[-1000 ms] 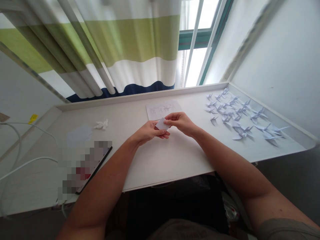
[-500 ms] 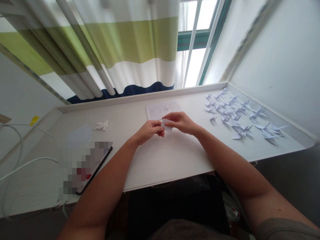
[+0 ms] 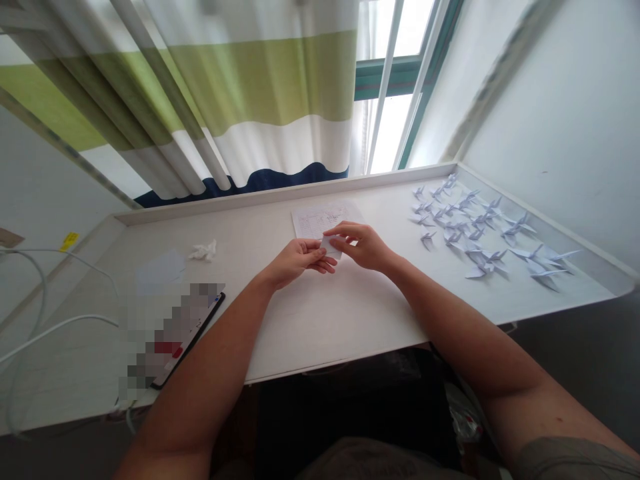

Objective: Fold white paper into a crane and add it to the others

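Observation:
A small white folded paper (image 3: 331, 245) is held between both hands just above the white desk (image 3: 320, 320). My left hand (image 3: 299, 259) supports it from the left with its fingers under and against the paper. My right hand (image 3: 364, 244) pinches its right side, fingers curled over the top. Only a small part of the paper shows between the fingers. Behind the hands a printed sheet (image 3: 323, 219) lies flat on the desk.
Several folded paper cranes (image 3: 475, 230) stand in rows at the right of the desk. At the left lie a crumpled paper scrap (image 3: 203, 251), a pale paper piece (image 3: 160, 269), a blurred dark-edged tablet (image 3: 173, 332) and white cables (image 3: 30, 333). Striped curtain (image 3: 215, 100) and window behind.
The paper has gone from a wider flat piece held up between the hands to a smaller piece mostly covered by the fingers. Both hands stayed in about the same place.

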`<action>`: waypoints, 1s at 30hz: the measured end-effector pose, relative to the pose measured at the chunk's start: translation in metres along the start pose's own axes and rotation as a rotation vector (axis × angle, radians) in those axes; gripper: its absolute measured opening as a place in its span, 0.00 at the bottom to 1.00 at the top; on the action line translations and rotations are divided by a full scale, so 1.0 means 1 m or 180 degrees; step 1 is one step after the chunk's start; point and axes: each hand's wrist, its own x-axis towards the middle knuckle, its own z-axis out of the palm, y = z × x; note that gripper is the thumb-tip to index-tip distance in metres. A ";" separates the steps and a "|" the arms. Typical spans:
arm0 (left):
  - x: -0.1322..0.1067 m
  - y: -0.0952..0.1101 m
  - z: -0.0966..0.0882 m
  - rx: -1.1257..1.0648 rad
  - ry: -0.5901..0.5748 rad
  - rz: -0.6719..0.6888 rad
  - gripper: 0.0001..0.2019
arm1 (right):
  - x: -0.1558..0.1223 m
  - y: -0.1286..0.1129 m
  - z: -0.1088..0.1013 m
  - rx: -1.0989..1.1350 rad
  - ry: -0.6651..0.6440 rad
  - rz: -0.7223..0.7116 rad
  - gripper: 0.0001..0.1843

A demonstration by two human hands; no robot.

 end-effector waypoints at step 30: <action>-0.002 0.004 0.006 -0.0366 0.0089 -0.0022 0.26 | 0.004 0.001 0.003 0.1496 -0.0024 0.0364 0.08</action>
